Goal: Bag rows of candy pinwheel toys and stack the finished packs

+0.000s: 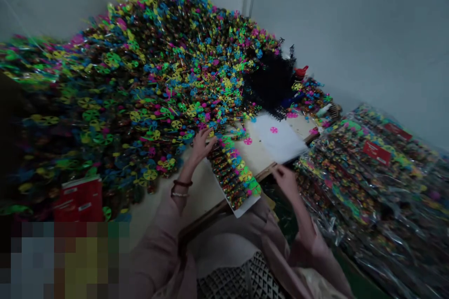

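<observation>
Well, our pinwheel sticks (231, 175) lie in a packed row on a white card (243, 210), and a big heap of pinwheels (133, 79) is left beside them. Our left hand (201, 145) rests on the heap with fingers spread. Our right hand (286, 182) has fingers pressed together near the tabletop (199, 215) edge; we cannot tell if they pinch something. Filled plastic bags (372, 182) lie at right against a grey wall (351, 32).

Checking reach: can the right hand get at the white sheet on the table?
Probably yes. The right hand is just below the near edge of the white sheet, and nothing stands between them; the pinwheels on the white board lie to its left.
</observation>
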Demonstrator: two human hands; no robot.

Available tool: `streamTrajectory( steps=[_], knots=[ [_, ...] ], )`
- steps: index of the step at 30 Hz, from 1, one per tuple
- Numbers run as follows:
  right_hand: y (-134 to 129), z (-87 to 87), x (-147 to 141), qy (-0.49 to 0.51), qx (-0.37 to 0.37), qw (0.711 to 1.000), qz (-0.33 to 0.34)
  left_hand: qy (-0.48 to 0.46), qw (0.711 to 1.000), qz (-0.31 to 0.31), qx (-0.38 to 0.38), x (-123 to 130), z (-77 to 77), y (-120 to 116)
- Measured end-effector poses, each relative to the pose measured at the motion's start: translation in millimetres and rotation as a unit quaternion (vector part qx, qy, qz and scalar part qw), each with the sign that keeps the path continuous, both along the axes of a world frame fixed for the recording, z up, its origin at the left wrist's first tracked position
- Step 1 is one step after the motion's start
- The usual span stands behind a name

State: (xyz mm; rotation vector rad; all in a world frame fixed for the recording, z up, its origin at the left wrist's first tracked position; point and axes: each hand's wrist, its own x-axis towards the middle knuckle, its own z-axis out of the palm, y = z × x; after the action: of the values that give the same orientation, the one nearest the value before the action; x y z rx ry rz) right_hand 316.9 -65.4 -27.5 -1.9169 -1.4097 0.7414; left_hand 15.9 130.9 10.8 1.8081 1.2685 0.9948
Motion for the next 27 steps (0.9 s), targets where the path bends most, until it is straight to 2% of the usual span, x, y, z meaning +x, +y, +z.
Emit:
streamTrajectory(
  steps=[2,3,5,7,8,11,14,17,19,23,25,27],
  knots=[
    [52,5.9,41,-0.143,0.042,0.984,-0.099,0.018,0.996,0.054,0.069,13,5.0,-41],
    [76,5.8,56,-0.198,0.02,0.973,-0.12,0.031,0.995,0.047,0.086,20,5.7,-66],
    [112,0.5,74,-0.261,-0.045,0.955,-0.134,0.097,0.988,-0.045,0.113,35,2.5,-121],
    [130,-8.3,81,-0.281,-0.084,0.948,-0.123,0.194,0.959,-0.158,0.134,49,-7.4,-170],
    [133,-12.3,81,-0.283,-0.087,0.948,-0.116,0.231,0.945,-0.188,0.136,54,-14.0,-190],
    [132,-16.7,78,-0.284,-0.07,0.951,-0.101,0.304,0.921,-0.202,0.133,60,-32.5,-225],
    [128,-5.9,74,-0.292,-0.052,0.95,-0.094,0.31,0.921,-0.197,0.131,54,-34.1,-230],
    [119,19.4,63,-0.314,-0.024,0.946,-0.075,0.281,0.927,-0.194,0.152,52,-16.7,-219],
    [107,42.6,50,-0.33,0.002,0.943,-0.05,0.267,0.935,-0.157,0.172,58,-1.7,-206],
    [67,93.3,17,-0.263,0.037,0.964,0.006,0.256,0.937,-0.079,0.226,96,18.1,-173],
    [46,114.6,3,-0.199,0.06,0.978,0.019,0.236,0.928,-0.096,0.273,121,23.2,-163],
    [29,132.3,-2,-0.137,0.086,0.987,0.021,0.191,0.918,-0.147,0.315,141,29.3,-161]
  ],
)
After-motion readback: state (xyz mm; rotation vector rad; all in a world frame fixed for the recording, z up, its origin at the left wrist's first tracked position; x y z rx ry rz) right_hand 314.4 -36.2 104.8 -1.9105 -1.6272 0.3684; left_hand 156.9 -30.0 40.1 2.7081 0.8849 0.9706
